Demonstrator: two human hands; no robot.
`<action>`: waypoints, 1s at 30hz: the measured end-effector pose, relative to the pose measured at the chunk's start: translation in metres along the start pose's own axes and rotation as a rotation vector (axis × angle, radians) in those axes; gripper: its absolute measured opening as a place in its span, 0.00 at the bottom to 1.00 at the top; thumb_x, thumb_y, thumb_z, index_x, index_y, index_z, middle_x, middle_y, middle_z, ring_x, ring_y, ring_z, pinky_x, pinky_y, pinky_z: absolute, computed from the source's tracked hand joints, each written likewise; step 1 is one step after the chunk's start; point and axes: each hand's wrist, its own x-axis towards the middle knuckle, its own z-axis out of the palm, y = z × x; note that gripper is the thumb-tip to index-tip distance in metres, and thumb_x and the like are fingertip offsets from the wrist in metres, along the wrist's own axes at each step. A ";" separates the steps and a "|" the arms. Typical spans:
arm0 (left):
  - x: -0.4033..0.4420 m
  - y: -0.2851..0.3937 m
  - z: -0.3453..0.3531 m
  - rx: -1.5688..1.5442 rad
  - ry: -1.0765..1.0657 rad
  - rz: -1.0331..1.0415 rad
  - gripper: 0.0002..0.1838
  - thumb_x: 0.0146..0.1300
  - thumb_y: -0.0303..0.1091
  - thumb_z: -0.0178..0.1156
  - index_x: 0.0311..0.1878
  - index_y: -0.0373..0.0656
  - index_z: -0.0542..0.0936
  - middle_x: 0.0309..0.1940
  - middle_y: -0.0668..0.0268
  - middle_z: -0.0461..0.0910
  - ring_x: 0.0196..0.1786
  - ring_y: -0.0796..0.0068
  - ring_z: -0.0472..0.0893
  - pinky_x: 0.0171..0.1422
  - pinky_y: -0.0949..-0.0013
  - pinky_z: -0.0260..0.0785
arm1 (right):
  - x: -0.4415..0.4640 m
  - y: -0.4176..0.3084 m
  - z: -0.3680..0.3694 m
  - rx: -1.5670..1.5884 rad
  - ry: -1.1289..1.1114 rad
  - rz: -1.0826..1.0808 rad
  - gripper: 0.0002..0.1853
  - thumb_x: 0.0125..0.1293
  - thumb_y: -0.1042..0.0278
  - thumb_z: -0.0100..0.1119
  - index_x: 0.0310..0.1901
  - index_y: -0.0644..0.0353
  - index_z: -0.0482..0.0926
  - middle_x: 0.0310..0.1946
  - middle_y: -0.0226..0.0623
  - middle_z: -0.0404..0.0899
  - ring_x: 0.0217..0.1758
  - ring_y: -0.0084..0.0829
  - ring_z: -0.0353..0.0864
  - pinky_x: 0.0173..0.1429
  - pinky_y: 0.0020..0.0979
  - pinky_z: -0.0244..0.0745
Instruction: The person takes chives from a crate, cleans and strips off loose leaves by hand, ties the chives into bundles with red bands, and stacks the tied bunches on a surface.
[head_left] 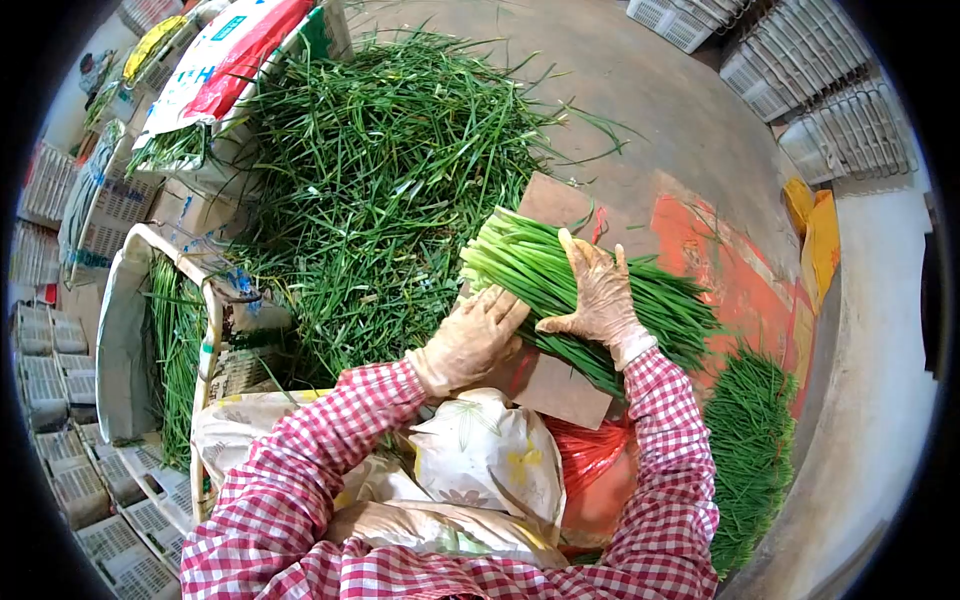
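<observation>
A thick bundle of green stalks (540, 262) lies across a brown board (565, 390), its pale ends to the upper left and its dark leaves to the lower right. My gloved right hand (595, 295) rests on top of the bundle with thumb and fingers spread. At the bundle's lower left side is my gloved left hand (475, 335), its fingers lying together against the stalks near the pale ends; the thumb is mostly hidden. Both gloves are thin and pale.
A large heap of loose green leaves (390, 170) spreads beyond my hands. On the right lies another pile of stalks (750, 450) beside an orange-red sheet (710, 260). A white-framed basket (215, 330) stands at left. Stacked crates (800, 60) are at the upper right.
</observation>
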 end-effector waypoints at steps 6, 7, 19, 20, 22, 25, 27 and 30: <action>-0.056 -0.022 -0.030 -0.666 0.374 -0.394 0.10 0.65 0.30 0.57 0.46 0.39 0.81 0.40 0.60 0.84 0.41 0.72 0.82 0.44 0.70 0.77 | -0.007 -0.012 -0.008 0.012 -0.002 0.056 0.77 0.21 0.26 0.71 0.73 0.55 0.42 0.67 0.41 0.58 0.71 0.41 0.55 0.74 0.57 0.37; -0.060 -0.023 -0.031 -1.019 0.426 -0.634 0.12 0.68 0.34 0.55 0.48 0.37 0.80 0.42 0.62 0.83 0.42 0.76 0.81 0.47 0.70 0.77 | -0.011 -0.017 -0.011 -0.006 -0.026 0.058 0.77 0.20 0.26 0.71 0.73 0.55 0.42 0.67 0.40 0.56 0.72 0.40 0.51 0.74 0.57 0.36; 0.099 -0.003 0.015 -0.066 0.213 -0.239 0.23 0.69 0.39 0.46 0.65 0.40 0.66 0.68 0.56 0.62 0.73 0.59 0.56 0.76 0.48 0.37 | -0.032 -0.021 0.022 -0.115 0.109 0.072 0.68 0.31 0.28 0.69 0.69 0.66 0.50 0.65 0.40 0.58 0.69 0.38 0.54 0.74 0.51 0.37; 0.105 -0.012 0.038 0.126 0.202 -0.281 0.26 0.70 0.45 0.42 0.65 0.39 0.65 0.68 0.55 0.61 0.73 0.59 0.56 0.74 0.44 0.39 | -0.032 -0.022 0.019 -0.081 0.080 0.090 0.67 0.30 0.28 0.69 0.68 0.66 0.52 0.65 0.41 0.58 0.69 0.38 0.54 0.74 0.49 0.38; 0.105 -0.022 0.052 0.134 -0.114 -0.453 0.29 0.70 0.48 0.40 0.67 0.38 0.63 0.69 0.55 0.60 0.73 0.58 0.55 0.74 0.43 0.39 | -0.031 -0.024 0.019 -0.070 0.106 0.073 0.67 0.30 0.30 0.71 0.68 0.66 0.52 0.65 0.41 0.57 0.69 0.38 0.54 0.74 0.48 0.39; 0.104 -0.016 0.035 0.092 -0.161 -0.412 0.25 0.70 0.49 0.43 0.54 0.35 0.73 0.55 0.50 0.73 0.62 0.56 0.68 0.69 0.49 0.52 | -0.032 -0.025 0.023 -0.038 0.113 0.093 0.66 0.30 0.32 0.72 0.68 0.65 0.52 0.66 0.40 0.57 0.70 0.38 0.54 0.74 0.49 0.39; 0.089 -0.011 0.031 0.084 -0.115 -0.295 0.22 0.68 0.48 0.46 0.39 0.35 0.77 0.38 0.51 0.78 0.48 0.56 0.76 0.61 0.55 0.62 | -0.041 -0.023 0.031 -0.051 0.156 0.058 0.66 0.30 0.32 0.72 0.68 0.65 0.52 0.66 0.40 0.57 0.70 0.39 0.53 0.74 0.49 0.39; 0.078 -0.013 0.040 0.136 -0.022 -0.239 0.21 0.65 0.47 0.49 0.43 0.35 0.75 0.39 0.51 0.77 0.48 0.54 0.75 0.58 0.56 0.62 | -0.042 -0.032 0.013 -0.029 0.184 0.031 0.66 0.29 0.32 0.72 0.69 0.61 0.52 0.67 0.37 0.57 0.71 0.38 0.52 0.74 0.49 0.37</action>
